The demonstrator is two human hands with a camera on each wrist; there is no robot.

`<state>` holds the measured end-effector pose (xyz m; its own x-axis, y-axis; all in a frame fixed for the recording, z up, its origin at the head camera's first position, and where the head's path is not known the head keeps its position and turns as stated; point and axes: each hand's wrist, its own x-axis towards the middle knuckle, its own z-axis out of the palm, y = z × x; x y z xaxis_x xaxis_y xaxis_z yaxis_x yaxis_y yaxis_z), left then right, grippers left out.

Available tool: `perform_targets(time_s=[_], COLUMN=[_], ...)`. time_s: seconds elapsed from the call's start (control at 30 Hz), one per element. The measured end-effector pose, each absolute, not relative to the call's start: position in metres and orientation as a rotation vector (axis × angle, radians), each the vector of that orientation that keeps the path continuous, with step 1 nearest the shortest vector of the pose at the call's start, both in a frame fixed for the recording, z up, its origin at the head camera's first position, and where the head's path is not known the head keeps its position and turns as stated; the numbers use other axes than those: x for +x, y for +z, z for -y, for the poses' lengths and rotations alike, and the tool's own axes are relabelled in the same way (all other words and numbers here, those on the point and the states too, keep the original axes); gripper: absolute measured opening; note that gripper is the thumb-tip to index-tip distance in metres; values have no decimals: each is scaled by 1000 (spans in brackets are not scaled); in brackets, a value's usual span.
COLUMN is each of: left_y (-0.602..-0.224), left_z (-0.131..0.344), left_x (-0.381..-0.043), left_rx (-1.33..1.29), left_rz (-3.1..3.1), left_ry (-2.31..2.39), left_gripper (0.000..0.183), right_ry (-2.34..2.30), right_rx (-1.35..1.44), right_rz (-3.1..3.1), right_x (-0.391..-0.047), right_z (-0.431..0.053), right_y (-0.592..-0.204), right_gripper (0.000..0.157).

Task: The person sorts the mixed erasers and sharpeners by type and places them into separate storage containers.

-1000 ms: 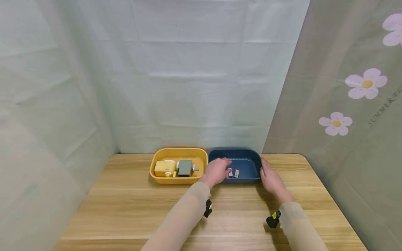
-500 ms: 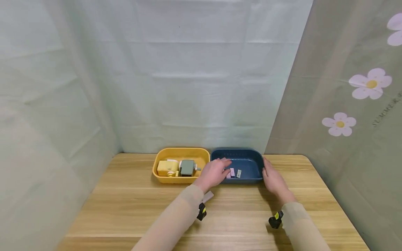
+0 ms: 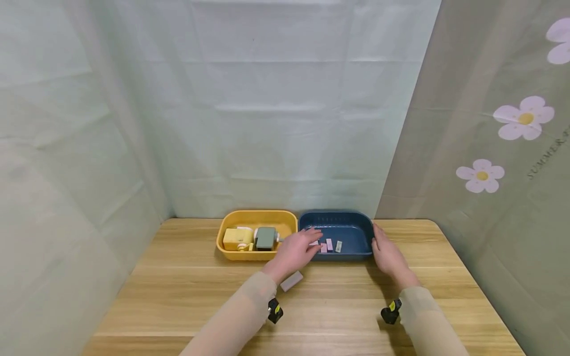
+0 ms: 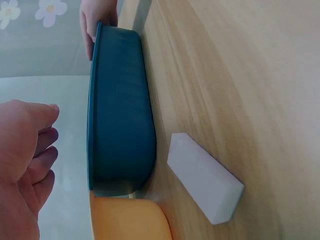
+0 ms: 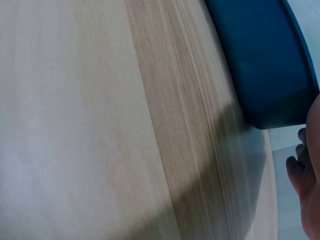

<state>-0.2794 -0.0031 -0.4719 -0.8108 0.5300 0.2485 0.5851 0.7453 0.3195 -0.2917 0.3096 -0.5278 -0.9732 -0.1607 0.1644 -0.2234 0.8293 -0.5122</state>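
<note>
My left hand (image 3: 295, 251) hovers over the near left edge of the blue bin (image 3: 352, 256), its fingers loosely bent around nothing. The left wrist view shows the same hand (image 4: 22, 150) beside the bin's rim, apart from it. My right hand (image 3: 389, 253) rests against the bin's right end, with fairly straight fingers along the wall. Several small pinkish blocks, among them a lilac block (image 3: 329, 245) and a pale block (image 3: 339, 246), lie at the bin's near side; the left hand partly hides one. A larger whitish rectangular block (image 4: 202, 177) lies on the table before the bins.
A yellow bin (image 3: 258, 255) stands left of the blue one. Inside it are a yellow boxy item (image 3: 236, 239) and a grey-green boxy item (image 3: 265, 238) with a small side crank. Both bins stand at the wooden table's (image 3: 178, 287) back edge, before a hanging curtain (image 3: 285, 148).
My left hand has drawn back leftward and towards me, uncovering the whitish block on the table and more small blocks in the blue bin. My right hand stays at the bin's end.
</note>
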Motion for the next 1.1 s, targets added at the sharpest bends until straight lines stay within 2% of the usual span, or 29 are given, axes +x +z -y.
perform_targets(time_s=[0.57, 1.1], left_y=[-472, -475], left_z=[29, 54], left_x=[-248, -216], left_rx=[-951, -854], left_rz=[2704, 2693], left_ry=[-731, -991], left_gripper=[41, 39], right_ry=[827, 829], right_rx=[305, 314], right_rz=[2889, 2885], right_x=[-292, -292], right_z=[-310, -310], right_y=[-529, -529], right_gripper=[56, 56])
